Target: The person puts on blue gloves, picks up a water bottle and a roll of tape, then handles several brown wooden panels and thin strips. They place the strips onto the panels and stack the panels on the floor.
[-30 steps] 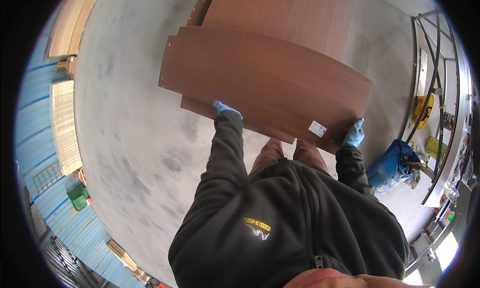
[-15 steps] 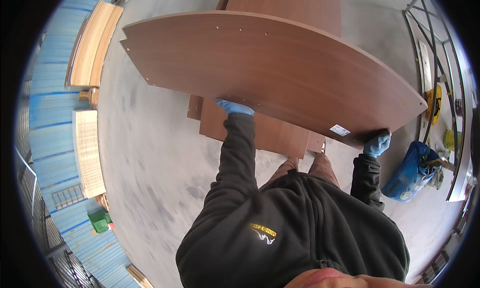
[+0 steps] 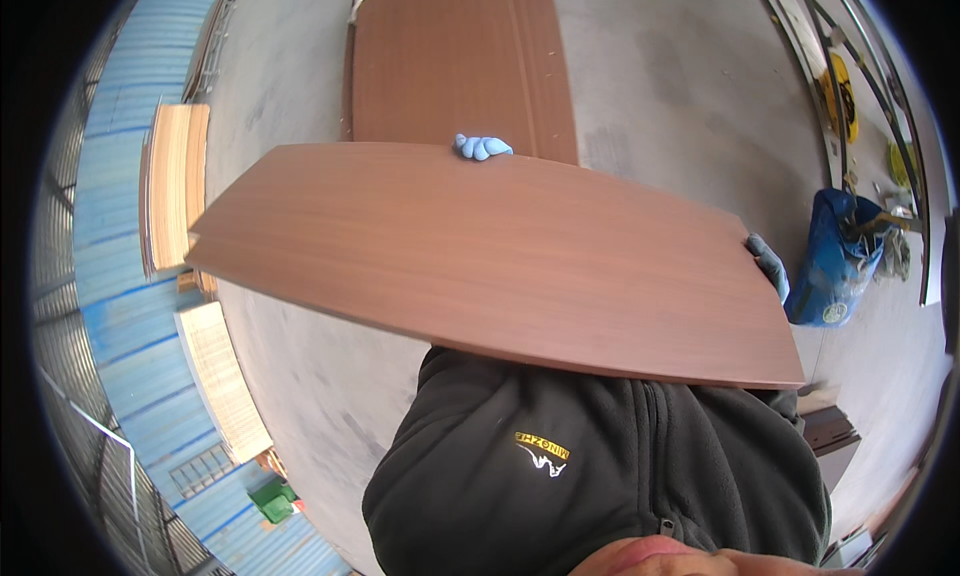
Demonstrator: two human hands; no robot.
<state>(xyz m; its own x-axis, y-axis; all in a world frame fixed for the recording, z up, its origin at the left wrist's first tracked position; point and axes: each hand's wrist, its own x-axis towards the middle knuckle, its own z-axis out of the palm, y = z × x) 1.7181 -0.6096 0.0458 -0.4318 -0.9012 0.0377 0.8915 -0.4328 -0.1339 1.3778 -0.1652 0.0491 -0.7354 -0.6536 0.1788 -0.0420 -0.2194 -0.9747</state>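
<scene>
A large brown wood-grain panel spans the space before my chest, its near edge against my dark jacket. My left hand, in a blue glove, wraps its fingers over the panel's far edge; the palm and forearm are hidden beneath. At the right end, my right hand, gloved too, grips the short side, its thumb side partly covered by the board. A notch shows at the panel's left corner. Beyond the far edge lies a stack of long brown boards on the floor.
Pale boards in stacks lean along the blue wall at left, with a green bin nearer. On the right are a blue bag, a yellow object and a dark metal frame. Brown pieces lie behind my right side.
The panel has tipped over and come closer to my chest, now hiding my forearms and showing a face without the holes and label. My left hand has moved to the far edge.
</scene>
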